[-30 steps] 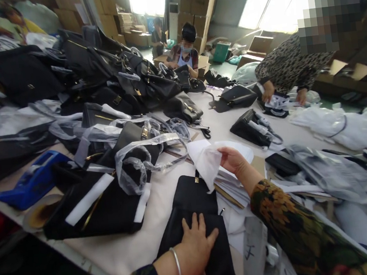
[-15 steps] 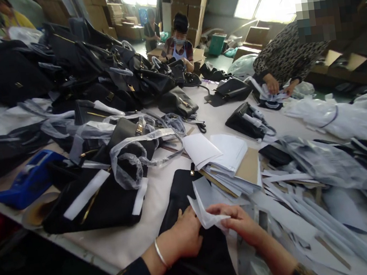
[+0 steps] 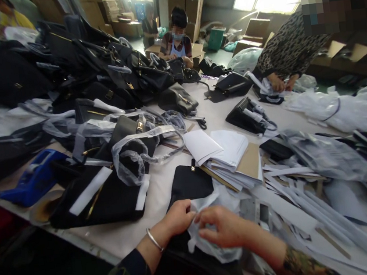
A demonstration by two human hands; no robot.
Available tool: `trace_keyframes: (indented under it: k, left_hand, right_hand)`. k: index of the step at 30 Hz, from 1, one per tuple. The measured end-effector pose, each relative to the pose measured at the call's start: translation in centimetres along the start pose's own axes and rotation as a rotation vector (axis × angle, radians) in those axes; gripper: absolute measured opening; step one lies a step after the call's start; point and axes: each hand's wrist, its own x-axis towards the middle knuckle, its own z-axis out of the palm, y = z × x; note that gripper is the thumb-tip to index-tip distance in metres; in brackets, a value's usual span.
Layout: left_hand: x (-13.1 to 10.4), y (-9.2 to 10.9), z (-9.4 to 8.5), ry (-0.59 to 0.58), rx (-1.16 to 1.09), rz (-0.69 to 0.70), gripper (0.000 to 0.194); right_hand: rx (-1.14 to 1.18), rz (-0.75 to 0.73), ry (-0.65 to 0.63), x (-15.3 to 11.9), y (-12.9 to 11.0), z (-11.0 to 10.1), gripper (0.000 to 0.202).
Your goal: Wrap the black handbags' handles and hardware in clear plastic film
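A black bag [image 3: 191, 181] with a small gold clasp lies flat before me, its lower part partly covered. Over it spreads a crumpled sheet of thin, translucent white wrapping paper [image 3: 216, 246]. My left hand [image 3: 178, 218], with a silver bangle at the wrist, pinches the sheet's left edge between thumb and fingers. Close beside it, my right hand [image 3: 222, 226] is bent over the same sheet, thumb and fingers curled towards each other at its upper edge. Just beyond the bag lies a stack of white sheets and brown card [image 3: 227, 154].
A blue tape dispenser [image 3: 30, 177] and a black bag with white strips [image 3: 100, 195] are at left. Many black bags [image 3: 123, 73] pile up behind. Paper strips [image 3: 314, 211] and plastic-wrapped pieces [image 3: 331, 156] cover the right side. Co-workers [image 3: 177, 41] work across the table.
The thin sheet, folded up between my hands before, now lies spread lower over the bag. My left hand has lifted to its edge, and my right hand has moved left towards it.
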Motion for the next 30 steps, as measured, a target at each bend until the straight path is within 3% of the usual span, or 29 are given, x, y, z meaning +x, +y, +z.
trace_keyframes:
  k: [3,6,9,10,12,14,18,22,26,30]
  left_hand:
    - [-0.2,-0.1,0.6,-0.021,0.094,0.047,0.021]
    - [-0.2,-0.2,0.9,-0.039,0.159,0.074,0.023]
    - [-0.6,0.1,0.8,-0.054,0.197,0.092,0.026]
    - [-0.9,0.3,0.8,-0.041,0.205,0.093,0.037]
    - [-1.6,0.9,0.6,-0.047,0.246,0.133,0.075]
    - [-2.2,1.4,0.5,-0.136,0.321,0.219,0.103]
    - [-2.5,1.9,0.4,-0.333,0.45,0.275,0.091]
    - [-2.0,2.0,0.2,-0.403,0.49,0.238,0.069]
    - [-2.0,2.3,0.0,-0.394,0.48,0.214,0.064]
    - [-2.3,2.4,0.1,-0.374,0.489,0.217,0.064]
  right_hand:
    - [-0.419,0.099,0.211,4.9,2.4,-5.2,0.021]
    - [-0.815,0.315,0.23,10.0,5.8,-8.6,0.054]
    - [-0.963,0.392,0.142,13.4,8.8,-8.9,0.078]
    - [-0.976,0.403,0.126,14.1,9.5,-8.6,0.08]
    - [-0.982,0.421,0.114,14.9,10.6,-7.7,0.075]
    - [-0.98,0.415,0.104,15.2,10.9,-7.2,0.066]
    - [-0.988,0.341,0.095,15.3,9.7,-8.6,0.054]
    - [-1.004,0.269,0.137,13.9,8.0,-13.6,0.054]
    - [-1.053,0.21,0.205,9.3,9.2,-19.0,0.058]
    - [-1.055,0.183,0.054,3.0,13.0,-20.9,0.065]
